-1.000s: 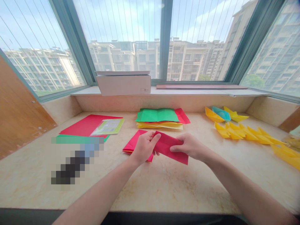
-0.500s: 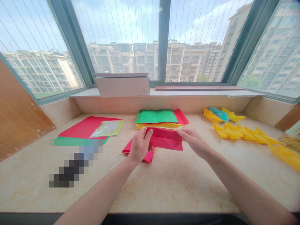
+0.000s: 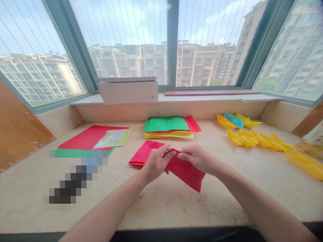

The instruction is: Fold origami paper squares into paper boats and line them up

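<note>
My left hand (image 3: 157, 163) and my right hand (image 3: 198, 159) pinch a folded red paper (image 3: 186, 171) between them, just above the marble counter. Its lower corner slants down towards me, and my fingers hide its middle. Partly under my left hand lies a second folded red paper (image 3: 143, 154), with a thin yellow layer showing along its edge. Farther ahead is a stack of green, red and yellow paper sheets (image 3: 165, 124).
Several yellow paper boats and a teal one (image 3: 233, 120) line the counter's right side. A red sheet (image 3: 85, 138) and a clear packet (image 3: 112, 138) lie left, beside a pixelated object (image 3: 75, 174). A white box (image 3: 128, 91) stands on the window sill.
The red paper has gone from roughly level to slanting down towards me. My hands have come closer together, and the view has shifted slightly.
</note>
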`<action>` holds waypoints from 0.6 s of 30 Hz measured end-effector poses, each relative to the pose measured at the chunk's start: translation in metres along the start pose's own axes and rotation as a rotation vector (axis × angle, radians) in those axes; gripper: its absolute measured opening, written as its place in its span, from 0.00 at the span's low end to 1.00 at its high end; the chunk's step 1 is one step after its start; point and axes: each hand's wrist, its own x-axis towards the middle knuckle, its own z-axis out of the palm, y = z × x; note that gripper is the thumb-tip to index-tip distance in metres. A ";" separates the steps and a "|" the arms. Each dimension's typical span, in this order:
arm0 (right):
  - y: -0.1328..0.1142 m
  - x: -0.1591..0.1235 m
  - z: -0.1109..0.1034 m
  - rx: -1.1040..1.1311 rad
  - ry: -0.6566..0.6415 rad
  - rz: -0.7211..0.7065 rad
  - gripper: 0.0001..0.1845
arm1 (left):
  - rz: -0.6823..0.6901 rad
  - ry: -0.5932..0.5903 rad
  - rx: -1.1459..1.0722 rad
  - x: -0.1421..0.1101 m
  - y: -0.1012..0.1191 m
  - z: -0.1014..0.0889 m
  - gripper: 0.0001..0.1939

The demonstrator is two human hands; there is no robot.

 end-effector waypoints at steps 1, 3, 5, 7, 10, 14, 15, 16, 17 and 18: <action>0.002 0.000 -0.005 0.014 -0.012 0.018 0.23 | -0.011 0.031 -0.020 0.002 0.000 -0.004 0.16; 0.006 -0.001 -0.015 0.038 -0.007 0.049 0.23 | -0.026 0.112 -0.066 0.006 0.000 -0.012 0.17; 0.010 -0.001 -0.024 0.096 -0.033 0.062 0.22 | -0.008 0.165 -0.084 0.009 0.001 -0.018 0.17; 0.015 0.000 -0.030 0.110 0.036 0.043 0.22 | 0.009 0.192 -0.092 0.012 0.003 -0.022 0.18; 0.023 0.003 -0.034 0.174 0.323 0.024 0.23 | 0.054 0.326 -0.096 0.014 0.007 -0.023 0.18; 0.024 0.003 -0.025 0.399 0.203 -0.053 0.31 | 0.080 0.588 -0.139 0.014 0.009 -0.018 0.18; 0.022 0.003 -0.018 0.418 0.087 -0.081 0.31 | 0.072 0.604 -0.152 0.012 0.010 -0.015 0.18; 0.019 0.002 -0.010 0.414 0.000 -0.106 0.30 | 0.066 0.593 -0.162 0.011 0.010 -0.011 0.18; 0.015 0.002 -0.001 0.408 -0.051 -0.122 0.29 | 0.065 0.573 -0.169 0.009 0.011 -0.007 0.18; 0.012 0.003 0.008 0.404 -0.060 -0.130 0.27 | 0.063 0.531 -0.174 0.007 0.011 -0.002 0.19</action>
